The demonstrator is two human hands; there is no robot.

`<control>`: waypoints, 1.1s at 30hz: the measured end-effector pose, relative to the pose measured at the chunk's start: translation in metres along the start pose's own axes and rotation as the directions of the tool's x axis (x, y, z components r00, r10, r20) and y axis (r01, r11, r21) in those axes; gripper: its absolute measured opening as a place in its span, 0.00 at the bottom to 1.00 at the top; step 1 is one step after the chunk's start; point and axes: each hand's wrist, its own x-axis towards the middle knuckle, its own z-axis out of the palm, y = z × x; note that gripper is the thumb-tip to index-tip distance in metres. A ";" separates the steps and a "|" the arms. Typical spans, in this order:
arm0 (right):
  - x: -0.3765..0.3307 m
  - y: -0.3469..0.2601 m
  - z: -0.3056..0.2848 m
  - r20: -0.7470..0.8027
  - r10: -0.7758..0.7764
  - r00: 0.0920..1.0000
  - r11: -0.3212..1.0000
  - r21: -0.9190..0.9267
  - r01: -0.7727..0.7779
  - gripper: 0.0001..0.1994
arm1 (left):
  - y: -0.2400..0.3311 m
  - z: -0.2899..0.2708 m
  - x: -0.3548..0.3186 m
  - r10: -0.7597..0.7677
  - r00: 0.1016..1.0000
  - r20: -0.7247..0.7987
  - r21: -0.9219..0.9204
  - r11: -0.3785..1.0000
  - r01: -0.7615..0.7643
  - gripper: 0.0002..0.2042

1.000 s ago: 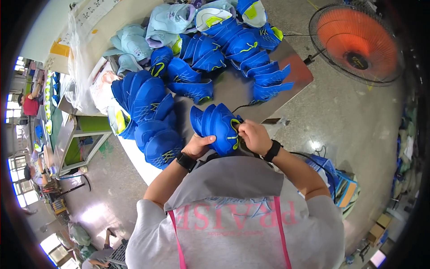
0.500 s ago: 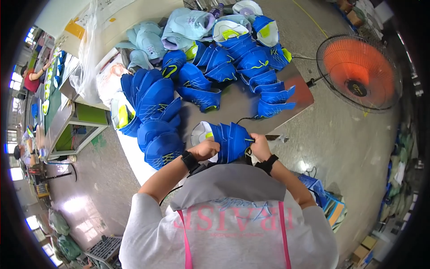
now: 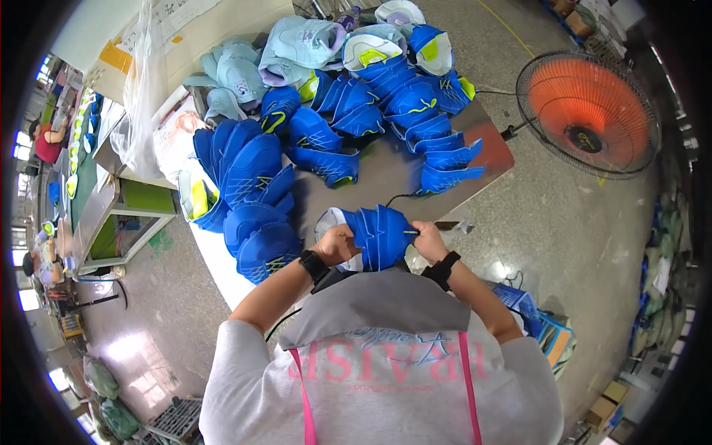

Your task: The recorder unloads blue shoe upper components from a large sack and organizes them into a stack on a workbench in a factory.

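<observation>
Nested blue shoe uppers (image 3: 382, 236) sit between my hands at the near edge of the table. Their pale lining shows at the left end. My left hand (image 3: 337, 245) is closed on that left end, with its fingers curled. At the other end, my right hand (image 3: 429, 242) pinches the edge of the uppers, beside a small dark and yellow-green detail. Rows of blue shoe uppers (image 3: 259, 167) with yellow-green accents are stacked to the left, and more blue shoe uppers (image 3: 419, 104) lie further back. Behind them are light-blue shoe uppers (image 3: 300, 48).
An orange caged fan (image 3: 586, 122) stands to the right of the metal tabletop (image 3: 326, 196). A thin cable crosses the tabletop's near edge. A clear plastic bag (image 3: 141, 111) hangs at the back left. Further left, a person in red (image 3: 48, 144) sits by a green bench (image 3: 100, 141).
My left hand has shifted slightly left along the uppers, its fingers looser. My right hand keeps its pinch. The whole view has moved a little.
</observation>
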 end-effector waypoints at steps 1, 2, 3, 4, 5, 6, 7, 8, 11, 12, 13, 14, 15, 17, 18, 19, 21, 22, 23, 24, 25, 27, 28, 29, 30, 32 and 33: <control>0.000 -0.007 -0.001 0.075 -0.003 0.997 1.000 -0.006 0.004 0.13 | -0.004 -0.007 0.000 0.257 0.958 0.128 0.459 0.841 -0.287 0.08; 0.000 -0.007 -0.002 0.071 -0.002 0.997 1.000 -0.002 0.002 0.13 | -0.007 -0.013 0.001 0.398 0.845 0.357 0.752 0.414 -0.513 0.05; 0.000 -0.006 -0.004 0.101 0.032 0.994 0.999 -0.018 -0.030 0.14 | -0.008 -0.012 0.005 0.388 0.848 0.362 0.753 0.414 -0.511 0.05; -0.001 -0.005 -0.007 0.131 0.066 0.989 0.997 -0.034 -0.062 0.14 | -0.010 -0.010 0.010 0.331 0.935 0.129 0.660 0.675 -0.330 0.06; -0.002 0.002 -0.007 0.120 0.067 0.991 0.997 -0.032 -0.063 0.14 | -0.011 -0.009 0.014 0.201 0.976 -0.088 0.476 0.869 -0.136 0.07; -0.002 0.013 -0.007 0.096 0.091 0.991 0.994 -0.071 -0.085 0.13 | -0.009 -0.012 0.020 0.195 0.977 -0.081 0.483 0.866 -0.133 0.07; -0.001 0.016 -0.005 0.081 0.116 0.990 0.988 -0.109 -0.107 0.13 | -0.009 -0.021 0.025 0.114 0.978 -0.173 0.442 0.897 -0.026 0.06; -0.001 0.019 -0.006 0.079 0.114 0.990 0.988 -0.109 -0.105 0.13 | -0.010 -0.029 0.030 0.028 0.965 -0.259 0.391 0.917 0.078 0.06; 0.004 0.015 -0.002 0.003 0.074 0.997 0.952 -0.299 -0.070 0.09 | -0.009 -0.041 0.042 0.045 0.946 -0.321 0.741 0.634 0.221 0.07; 0.004 0.020 -0.001 -0.068 -0.011 0.998 0.933 -0.360 -0.015 0.09 | -0.008 -0.030 0.044 0.033 0.949 -0.315 0.744 0.629 0.225 0.07; 0.004 0.020 0.001 -0.128 -0.099 0.987 0.905 -0.423 0.036 0.10 | -0.005 -0.009 0.038 0.217 0.966 -0.140 0.921 0.388 0.046 0.05; 0.005 0.020 0.000 -0.137 -0.093 0.986 0.906 -0.423 0.027 0.10 | -0.003 0.003 0.037 0.340 0.937 0.083 0.989 0.090 -0.121 0.06; 0.006 0.012 0.000 -0.109 -0.052 0.993 0.929 -0.371 0.008 0.10 | -0.001 0.000 0.036 0.341 0.936 0.082 0.989 0.092 -0.120 0.06; 0.006 0.009 0.001 -0.079 -0.012 0.997 0.949 -0.316 -0.014 0.10 | 0.005 -0.008 0.034 0.138 0.990 0.029 0.969 -0.248 0.006 0.09; 0.006 0.015 -0.002 -0.032 -0.023 0.999 0.929 -0.370 0.010 0.09 | 0.008 -0.001 0.034 0.131 0.991 0.031 0.967 -0.253 0.003 0.09; 0.007 0.022 -0.004 0.016 -0.032 0.999 0.907 -0.420 0.035 0.09 | 0.013 0.012 0.031 0.006 0.998 0.057 0.860 -0.508 -0.046 0.09; 0.005 0.034 0.000 -0.005 -0.097 0.995 0.912 -0.401 0.087 0.08 | 0.012 0.012 0.031 -0.116 0.992 0.043 0.683 -0.722 -0.114 0.10; 0.004 0.036 0.002 -0.020 -0.162 0.987 0.911 -0.387 0.142 0.08 | 0.003 0.000 0.032 0.074 0.997 -0.027 0.883 -0.465 0.059 0.10; 0.004 0.038 0.003 -0.019 -0.169 0.985 0.912 -0.382 0.149 0.08 | -0.003 -0.012 0.034 0.230 0.961 -0.152 0.974 -0.133 0.185 0.11; 0.003 0.041 0.002 -0.050 -0.224 0.973 0.934 -0.297 0.200 0.07 | 0.001 0.006 0.034 0.221 0.964 -0.149 0.972 -0.143 0.184 0.11; 0.001 0.043 0.001 -0.088 -0.277 0.957 0.944 -0.209 0.254 0.06 | 0.010 0.042 0.026 0.162 0.984 -0.076 0.986 -0.134 0.099 0.11; -0.001 0.028 0.003 -0.068 -0.263 0.962 0.951 -0.187 0.247 0.06 | 0.013 0.040 0.024 0.131 0.991 -0.011 0.993 -0.118 0.026 0.11; -0.001 0.021 0.004 -0.043 -0.244 0.969 0.957 -0.173 0.233 0.06 | 0.006 -0.001 0.034 0.123 0.991 0.058 0.978 -0.205 -0.032 0.10; -0.002 0.025 0.003 -0.043 -0.251 0.967 0.955 -0.173 0.240 0.06 | 0.004 -0.022 0.044 0.095 0.987 0.130 0.951 -0.293 -0.097 0.10; -0.004 0.035 0.001 -0.059 -0.262 0.963 0.944 -0.221 0.244 0.06 | 0.006 -0.011 0.048 0.085 0.987 0.133 0.949 -0.300 -0.102 0.10; -0.010 0.029 -0.003 -0.052 -0.238 0.970 0.948 -0.228 0.220 0.09 | 0.009 0.019 0.044 0.043 0.996 -0.073 0.936 -0.342 0.083 0.10; -0.011 0.022 -0.004 -0.040 -0.243 0.969 0.947 -0.226 0.228 0.09 | 0.007 0.019 0.043 0.056 0.995 -0.077 0.937 -0.337 0.091 0.10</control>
